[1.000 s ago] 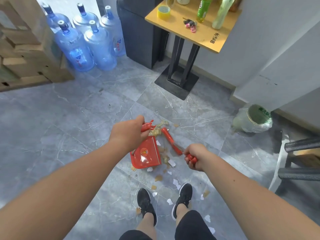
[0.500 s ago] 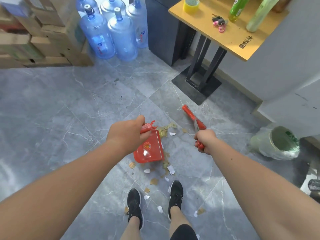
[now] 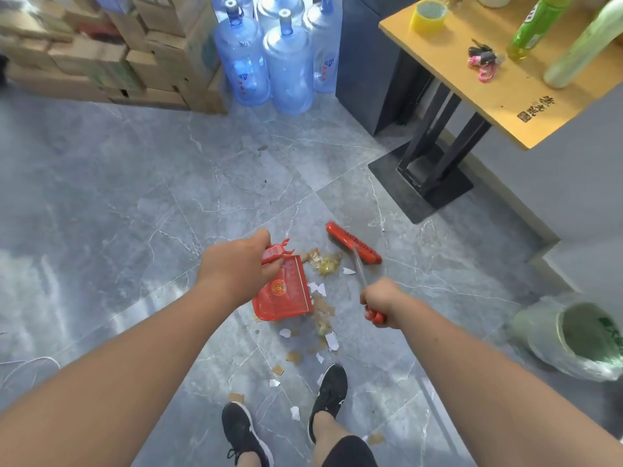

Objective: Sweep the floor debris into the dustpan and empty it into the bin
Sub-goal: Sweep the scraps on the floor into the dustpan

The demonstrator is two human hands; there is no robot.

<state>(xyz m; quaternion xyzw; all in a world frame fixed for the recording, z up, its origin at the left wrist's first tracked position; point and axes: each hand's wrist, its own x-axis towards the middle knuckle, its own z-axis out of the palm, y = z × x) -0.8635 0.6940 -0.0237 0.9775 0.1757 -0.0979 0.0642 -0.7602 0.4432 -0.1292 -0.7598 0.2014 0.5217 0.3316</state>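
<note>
My left hand point(image 3: 236, 267) grips the handle of a red dustpan point(image 3: 285, 293), which rests on the grey tiled floor with its mouth facing right. My right hand point(image 3: 381, 299) is closed on the red handle of a small brush; its red head point(image 3: 352, 242) sits beyond a clump of yellowish crumpled debris point(image 3: 325, 262). Several white and brown paper scraps point(image 3: 323, 335) lie scattered from the dustpan's mouth down to my black shoes. The bin point(image 3: 580, 342), lined with a green bag, lies at the right.
A yellow table point(image 3: 499, 85) on a black pedestal base point(image 3: 424, 183) stands at the back right, carrying bottles and a tape roll. Blue water jugs point(image 3: 286, 62) and stacked cardboard boxes point(image 3: 111, 55) line the back wall. A dark cabinet point(image 3: 367, 62) stands between the jugs and the table.
The brush head swung outward from beside the dustpan to beyond the debris clump. My right hand moved with it. The view shifted left, and the bin now sits lower right.
</note>
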